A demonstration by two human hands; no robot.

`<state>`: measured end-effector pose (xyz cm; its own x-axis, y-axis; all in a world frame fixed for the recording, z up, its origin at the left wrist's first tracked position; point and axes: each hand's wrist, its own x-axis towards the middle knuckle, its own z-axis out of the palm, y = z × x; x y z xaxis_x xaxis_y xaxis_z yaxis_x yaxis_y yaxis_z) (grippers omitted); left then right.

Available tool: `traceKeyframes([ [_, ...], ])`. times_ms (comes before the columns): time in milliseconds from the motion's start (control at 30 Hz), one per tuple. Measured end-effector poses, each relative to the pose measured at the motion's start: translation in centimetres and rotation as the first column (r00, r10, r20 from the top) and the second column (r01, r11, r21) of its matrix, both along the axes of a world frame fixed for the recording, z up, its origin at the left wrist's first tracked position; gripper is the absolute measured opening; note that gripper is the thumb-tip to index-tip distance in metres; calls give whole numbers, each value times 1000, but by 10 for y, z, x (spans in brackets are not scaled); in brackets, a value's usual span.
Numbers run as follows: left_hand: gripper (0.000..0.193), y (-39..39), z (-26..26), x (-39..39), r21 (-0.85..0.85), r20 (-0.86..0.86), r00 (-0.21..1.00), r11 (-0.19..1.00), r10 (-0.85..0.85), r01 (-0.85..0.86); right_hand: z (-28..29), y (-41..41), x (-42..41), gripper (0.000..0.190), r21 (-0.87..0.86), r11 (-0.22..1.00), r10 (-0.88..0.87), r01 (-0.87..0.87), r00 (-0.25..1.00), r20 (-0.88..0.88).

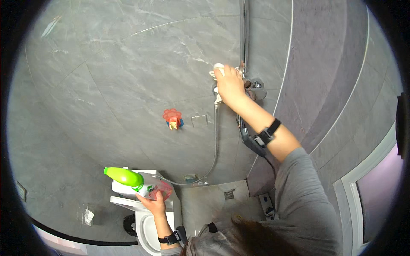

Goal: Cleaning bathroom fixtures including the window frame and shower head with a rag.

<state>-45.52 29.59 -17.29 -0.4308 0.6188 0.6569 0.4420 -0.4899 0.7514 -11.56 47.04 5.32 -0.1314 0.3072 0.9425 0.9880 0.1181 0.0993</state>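
Note:
My right hand (230, 84) presses a crumpled white cloth (218, 68) against the chrome shower mixer (258, 92) on the grey tiled wall. Part of the mixer is hidden behind that hand and the cloth. Lower left, my left hand (154, 204) grips a white plastic bottle (150, 185) with a bright green top (123, 176) and a pink printed pattern. The bottle is tilted, its top pointing left, in front of the toilet cistern. From the mixer's left end a metal shower hose (216, 137) hangs in a loop.
A white toilet (153, 230) stands below the bottle. On the wall are a red flower-shaped holder (173, 116), a small metal holder (199, 120) and a vertical chrome pipe (244, 35). A dark hand shower (253, 145) hangs beside my right forearm. A drain (229, 194) sits in the floor.

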Motion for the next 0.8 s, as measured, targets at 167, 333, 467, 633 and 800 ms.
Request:
traceKeyframes([
  [167, 76, -3, 7, 9, 21, 11, 1000, 1000, 18, -18, -33, 16, -37, 20, -156, 952, -226, 265, 947, 229],
  [333, 75, -1, 0, -8, 30, -91, 995, 999, 36, -34, -62, 19, -65, 21, -274, 958, -20, 87, 971, 237],
  [467, 74, -8, -11, -20, 26, -53, 996, 997, 77, -76, -22, 22, -62, 27, -136, 917, -357, 375, 923, 142],
  [633, 69, -5, -10, -24, 5, -91, 993, 997, 79, -79, -15, 26, -66, 29, -384, 691, -542, 612, 791, 283],
  [800, 81, -6, 12, -8, -17, 81, 996, 999, -42, 44, -42, 25, -68, 40, -142, 674, -542, 725, 615, 573],
])
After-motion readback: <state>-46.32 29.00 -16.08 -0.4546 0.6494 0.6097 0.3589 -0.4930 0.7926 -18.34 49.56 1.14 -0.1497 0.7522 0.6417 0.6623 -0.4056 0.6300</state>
